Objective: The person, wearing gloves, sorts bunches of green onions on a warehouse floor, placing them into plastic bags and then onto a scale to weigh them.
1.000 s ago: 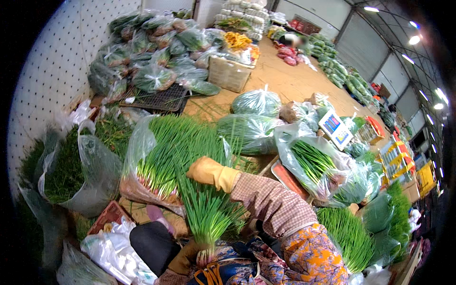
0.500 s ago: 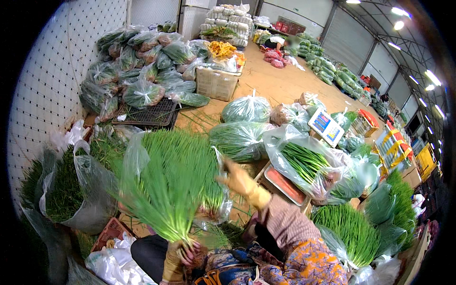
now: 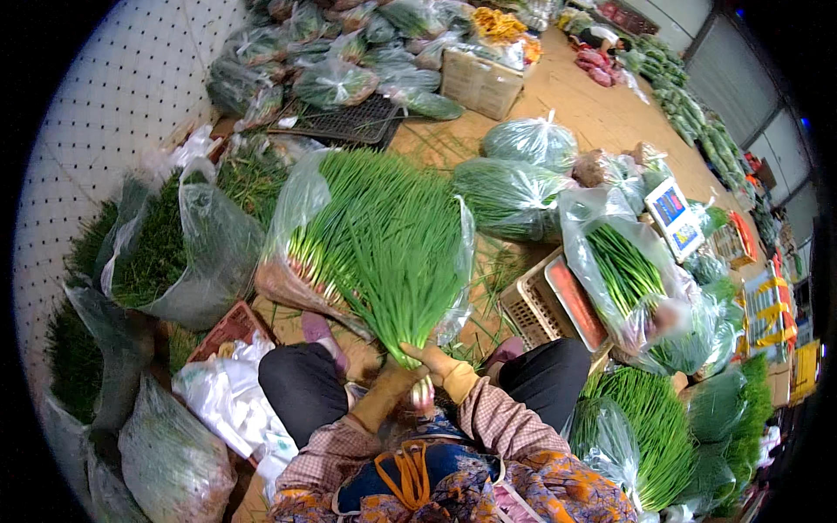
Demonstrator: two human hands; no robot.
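Observation:
Both hands wear yellowish gloves and meet in front of my lap on a bunch of scallions point(image 3: 405, 292). My left hand point(image 3: 390, 388) is closed round the white stem end. Just above and to its right, my right hand point(image 3: 438, 368) grips the same stems with bent fingers. The green leaves fan out away from me, over a large open clear plastic bag point(image 3: 301, 187) packed with more scallions. White and pinkish root ends show below my hands. Where the leaves overlap the bagged ones, the two are hard to tell apart.
At right, an opened bag of scallions point(image 3: 623, 270) lies on a weighing scale point(image 3: 575, 301) beside a beige crate point(image 3: 527, 301). Tied bags point(image 3: 514, 196) stand ahead. White plastic bags point(image 3: 231, 392) fill a red crate point(image 3: 231, 329) at left. Loose leaves litter the floor; a person sits far off.
My right hand has come back from beside the bag to the stems and now grips them. The bunch has moved right, closer to my middle. The view has tilted down.

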